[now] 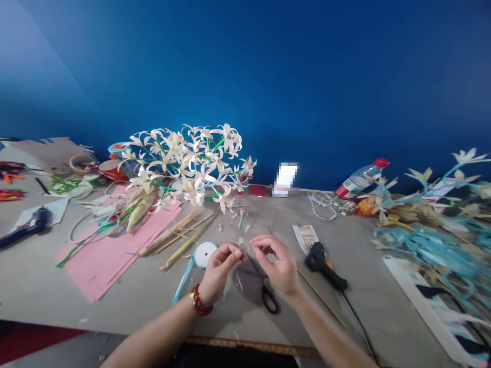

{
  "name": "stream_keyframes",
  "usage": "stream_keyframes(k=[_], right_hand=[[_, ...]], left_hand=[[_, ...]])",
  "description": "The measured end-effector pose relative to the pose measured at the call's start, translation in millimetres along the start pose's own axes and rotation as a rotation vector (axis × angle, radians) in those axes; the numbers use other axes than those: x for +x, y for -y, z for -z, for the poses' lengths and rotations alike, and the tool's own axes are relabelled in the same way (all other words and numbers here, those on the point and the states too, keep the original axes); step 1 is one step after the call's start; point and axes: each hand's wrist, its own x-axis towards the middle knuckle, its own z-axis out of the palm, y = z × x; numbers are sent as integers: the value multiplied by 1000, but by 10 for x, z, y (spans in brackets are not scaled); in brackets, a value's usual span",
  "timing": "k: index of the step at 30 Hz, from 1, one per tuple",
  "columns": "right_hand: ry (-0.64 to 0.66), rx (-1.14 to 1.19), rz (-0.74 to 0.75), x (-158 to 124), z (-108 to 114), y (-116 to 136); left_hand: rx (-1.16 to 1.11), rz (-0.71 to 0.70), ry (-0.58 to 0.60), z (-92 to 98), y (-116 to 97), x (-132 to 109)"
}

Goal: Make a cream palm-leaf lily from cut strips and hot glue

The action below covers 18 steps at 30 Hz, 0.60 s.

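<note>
My left hand, wearing a dark red bead bracelet, pinches a narrow pale strip between thumb and fingertips. The strip looks like dried husk. Just to its right is my right hand, slightly blurred, its fingers curved and thumb apart, with nothing visible in them. Beneath the hands lie scissors, their black handles showing and the blades partly hidden. A white spool of light blue ribbon rests beside my left hand. Small pale scraps are scattered beyond my fingers.
White handmade flowers stand at the back. Pink paper and husk strips lie left. A black glue gun with a cord and a thin stick are right, near blue ribbons. A bottle leans by the wall.
</note>
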Motion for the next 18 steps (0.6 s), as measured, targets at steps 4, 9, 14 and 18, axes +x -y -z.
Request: stream_keyframes(k=[4, 9, 14, 18], right_hand=[[-18, 70, -85, -89, -69, 1], [-41, 81, -103, -144, -112, -13], [-36, -6, -54, -139, -75, 31], [-21, -118, 54, -127, -35, 63]], left_hand=[[8, 18, -1, 2, 5, 5], [-73, 57, 44, 9, 32, 17], [-55, 50, 26, 14, 28, 22], [-28, 48, 28, 3, 11, 15]])
